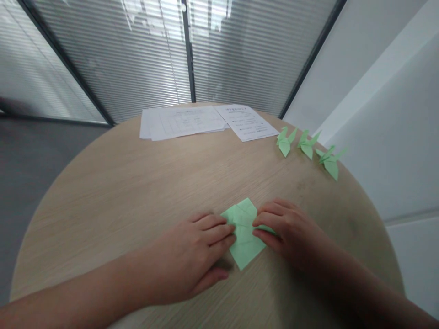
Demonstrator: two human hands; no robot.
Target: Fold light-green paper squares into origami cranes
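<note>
A light green sheet of origami paper (244, 240) lies on the table between my hands, turned so one corner points toward me. Crease lines cross its surface. My left hand (207, 249) rests flat with its fingertips on the paper's left side, the thumb spread apart on the wood. At the right corner, my right hand (283, 228) pinches a raised part of the paper between thumb and fingers. The fingers partly cover that corner.
Three folded green paper cranes, a left one (285, 142), a middle one (307, 145) and a right one (329, 161), stand near the round table's (113, 196) right edge. Printed sheets (192, 122) lie at the far edge. Behind are glass panels with blinds (137, 59).
</note>
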